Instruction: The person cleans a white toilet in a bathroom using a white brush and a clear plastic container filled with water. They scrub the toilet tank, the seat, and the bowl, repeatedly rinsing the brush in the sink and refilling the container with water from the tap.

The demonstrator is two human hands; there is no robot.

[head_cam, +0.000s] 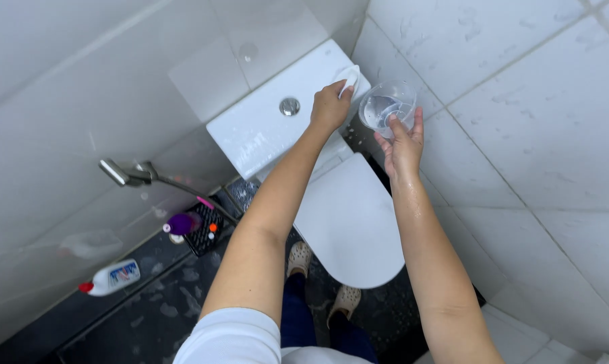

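My left hand (329, 106) presses a small white cloth (349, 76) onto the top of the white toilet cistern (257, 131), near its right end. A round chrome flush button (289, 106) sits just left of that hand. My right hand (402, 143) holds a clear plastic cup (386, 104) with a little water in it, up beside the cistern and above the closed white toilet lid (348, 222). Both forearms look wet.
White tiled walls surround the toilet. A chrome spray head (119, 172) on a hose hangs at the left wall. On the dark wet floor lie a white bottle with a red cap (112, 277), a purple bottle (181, 223) and a black drain grate (204, 229).
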